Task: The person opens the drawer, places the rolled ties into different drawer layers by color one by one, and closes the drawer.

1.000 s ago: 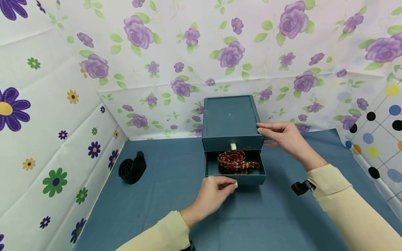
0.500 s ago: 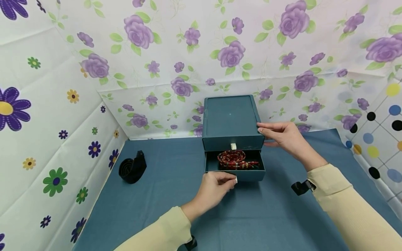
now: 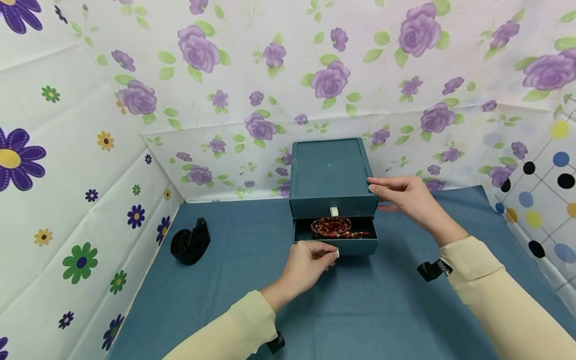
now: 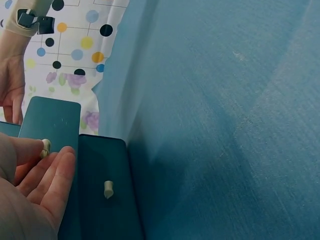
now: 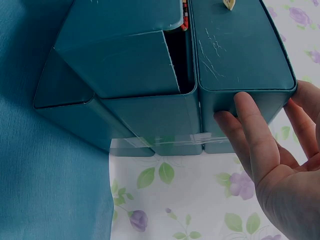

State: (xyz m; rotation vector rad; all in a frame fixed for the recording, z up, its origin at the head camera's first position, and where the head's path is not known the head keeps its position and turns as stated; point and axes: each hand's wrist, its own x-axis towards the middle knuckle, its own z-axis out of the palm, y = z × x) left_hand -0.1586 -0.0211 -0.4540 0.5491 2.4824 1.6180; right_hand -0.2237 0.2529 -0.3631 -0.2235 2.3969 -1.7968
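Observation:
A dark teal drawer box [image 3: 330, 170] stands against the back wall. Between thumb and fingers, my left hand [image 3: 303, 267] pinches the pale pull tab [image 4: 46, 148] of its partly open drawer [image 3: 357, 246]. Inside that drawer lies a coiled red patterned strip [image 3: 331, 227], like a rolled necktie. My right hand [image 3: 407, 197] rests on the box's right side near the top edge. Its nearly straight fingers [image 5: 257, 132] lie against the upper side panel in the right wrist view, where just a red sliver of the strip shows.
A coiled black strip [image 3: 190, 242] sits at the left on the blue tablecloth [image 3: 243, 280]. Above the open drawer is a closed drawer with its own pale tab [image 3: 334, 211]. Another closed drawer [image 4: 107, 160] lies below. Floral sheets [image 3: 252, 100] bound the back and sides.
My left hand has moved away from me, pushing the drawer further into the box, so less of its inside shows. The right hand and the black strip have stayed put.

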